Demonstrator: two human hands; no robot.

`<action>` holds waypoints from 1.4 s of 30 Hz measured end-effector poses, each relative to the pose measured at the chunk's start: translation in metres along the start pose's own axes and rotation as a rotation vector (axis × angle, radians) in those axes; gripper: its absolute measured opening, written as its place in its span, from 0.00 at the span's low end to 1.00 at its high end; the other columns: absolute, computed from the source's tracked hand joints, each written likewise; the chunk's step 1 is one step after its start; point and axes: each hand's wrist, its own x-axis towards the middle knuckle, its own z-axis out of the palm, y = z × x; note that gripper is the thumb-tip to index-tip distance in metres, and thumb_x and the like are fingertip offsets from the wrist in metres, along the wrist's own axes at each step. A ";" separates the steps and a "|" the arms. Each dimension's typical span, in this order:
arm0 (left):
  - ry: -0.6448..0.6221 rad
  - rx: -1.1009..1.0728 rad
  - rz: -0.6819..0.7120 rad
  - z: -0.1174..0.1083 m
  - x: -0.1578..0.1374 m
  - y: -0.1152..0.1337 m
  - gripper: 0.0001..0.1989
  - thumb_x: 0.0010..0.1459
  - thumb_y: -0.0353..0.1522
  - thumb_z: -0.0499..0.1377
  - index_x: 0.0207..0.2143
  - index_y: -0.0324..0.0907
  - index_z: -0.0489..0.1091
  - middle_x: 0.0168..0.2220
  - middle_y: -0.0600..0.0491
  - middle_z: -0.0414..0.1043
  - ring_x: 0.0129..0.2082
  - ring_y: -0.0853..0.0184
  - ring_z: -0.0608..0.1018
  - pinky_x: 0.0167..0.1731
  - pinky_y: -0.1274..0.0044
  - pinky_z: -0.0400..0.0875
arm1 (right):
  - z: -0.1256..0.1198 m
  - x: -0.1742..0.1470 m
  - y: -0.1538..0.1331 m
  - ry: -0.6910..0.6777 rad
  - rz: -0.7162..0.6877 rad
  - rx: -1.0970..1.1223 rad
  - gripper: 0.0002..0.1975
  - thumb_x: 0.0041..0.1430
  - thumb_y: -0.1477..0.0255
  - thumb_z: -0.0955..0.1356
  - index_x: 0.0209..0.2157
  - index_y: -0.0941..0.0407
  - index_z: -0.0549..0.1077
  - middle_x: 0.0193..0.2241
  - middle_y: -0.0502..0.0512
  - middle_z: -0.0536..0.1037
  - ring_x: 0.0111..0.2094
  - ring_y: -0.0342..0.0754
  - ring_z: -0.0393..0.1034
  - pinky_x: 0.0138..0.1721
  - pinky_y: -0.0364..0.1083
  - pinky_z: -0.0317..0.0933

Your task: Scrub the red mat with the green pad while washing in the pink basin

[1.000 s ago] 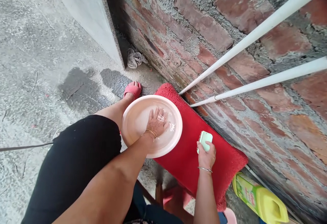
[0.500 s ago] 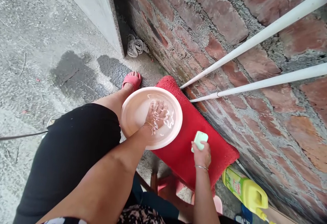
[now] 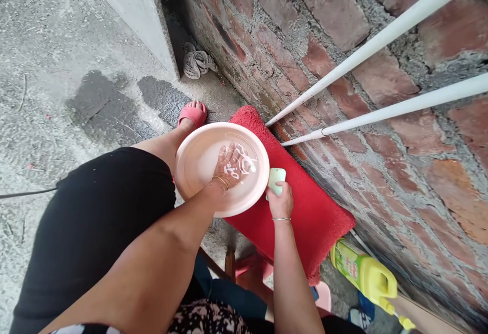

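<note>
Palm-up under the water of a pale pink basin [image 3: 185, 156], my left hand [image 3: 230, 163] has its fingers spread and holds nothing. A thin gold bangle circles that wrist. Just beyond the basin's right rim, my right hand [image 3: 281, 199] grips a pale green rounded block [image 3: 277, 177] over the red cloth. Its flat face shows a small dark spot near the top; I cannot tell whether it is soap or a brush. The fingers partly cover its lower end. The basin rests on the left part of the red fuzzy cloth [image 3: 305, 212].
A brick wall [image 3: 335, 69] with two white pipes [image 3: 366, 44] runs along the right. On the floor at lower right lies a yellow jug [image 3: 362, 273]. A grey rag [image 3: 198, 63] lies by the wall's foot. A foot in a pink slipper [image 3: 193, 114] is beyond the basin.
My right hand has moved left and up with the pale green block, close to the basin's rim. My left hand stays in the water. The view has shifted slightly.
</note>
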 end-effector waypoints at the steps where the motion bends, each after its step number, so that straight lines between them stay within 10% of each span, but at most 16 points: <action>1: 0.008 0.009 0.011 -0.001 -0.001 0.001 0.30 0.67 0.43 0.49 0.65 0.39 0.65 0.70 0.40 0.57 0.73 0.48 0.50 0.69 0.49 0.37 | 0.002 0.003 -0.001 -0.013 -0.025 -0.012 0.23 0.47 0.53 0.70 0.41 0.53 0.74 0.42 0.59 0.77 0.43 0.56 0.71 0.42 0.49 0.61; 12: 0.031 -0.026 0.003 -0.007 -0.003 0.006 0.29 0.66 0.43 0.51 0.65 0.40 0.65 0.71 0.40 0.55 0.73 0.47 0.51 0.69 0.48 0.40 | -0.075 -0.050 0.145 0.164 0.496 -0.145 0.24 0.44 0.48 0.71 0.37 0.52 0.71 0.41 0.62 0.79 0.42 0.61 0.72 0.42 0.53 0.63; 24: 0.049 -0.020 0.015 -0.004 -0.002 0.005 0.28 0.67 0.43 0.51 0.64 0.40 0.66 0.70 0.41 0.57 0.72 0.47 0.52 0.68 0.48 0.41 | -0.010 0.049 -0.031 0.095 0.045 -0.038 0.22 0.47 0.55 0.72 0.41 0.52 0.73 0.42 0.56 0.76 0.42 0.54 0.70 0.38 0.47 0.59; 35: 0.036 -0.033 0.011 -0.004 -0.003 0.005 0.30 0.66 0.43 0.51 0.66 0.39 0.64 0.71 0.40 0.54 0.73 0.47 0.51 0.69 0.49 0.39 | -0.064 -0.011 0.114 0.220 0.417 -0.148 0.23 0.44 0.51 0.72 0.38 0.51 0.72 0.43 0.61 0.79 0.44 0.60 0.72 0.43 0.52 0.62; 42: 0.038 -0.028 0.011 -0.001 -0.002 0.003 0.29 0.66 0.43 0.50 0.65 0.40 0.65 0.71 0.41 0.55 0.73 0.48 0.50 0.69 0.49 0.39 | -0.021 -0.041 0.054 0.141 0.220 0.001 0.22 0.48 0.49 0.70 0.37 0.51 0.72 0.40 0.59 0.79 0.41 0.57 0.72 0.39 0.49 0.62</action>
